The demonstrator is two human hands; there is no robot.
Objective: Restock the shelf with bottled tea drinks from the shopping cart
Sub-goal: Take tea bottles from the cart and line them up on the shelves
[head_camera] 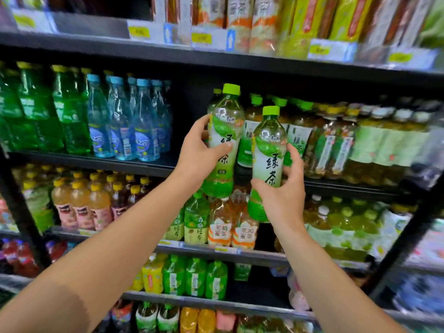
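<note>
Left hand (195, 152) grips one clear ribbed green-tea bottle (224, 140); right hand (281, 188) grips another (269, 162) before the black shelf (149, 162).

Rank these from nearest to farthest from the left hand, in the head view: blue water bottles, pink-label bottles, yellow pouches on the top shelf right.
From the left hand:
1. Blue water bottles, left, same shelf.
2. Pink-label bottles, lower left.
3. Yellow pouches, upper right.
</note>
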